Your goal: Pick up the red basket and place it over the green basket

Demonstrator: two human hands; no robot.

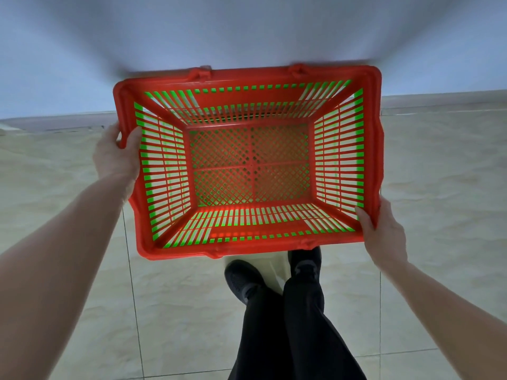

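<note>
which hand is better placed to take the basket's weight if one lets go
Probably the left hand: it grips the red basket midway along its side rim. The right hand only pinches the near corner, so the basket might tip.

The basket (248, 163) fills the middle between the hands, its open inside holding nothing, with the wall (247, 28) close behind its far rim, bare floor (439, 165) open on both sides, and the person's legs (288, 319) and shoes just below its near rim.
</note>
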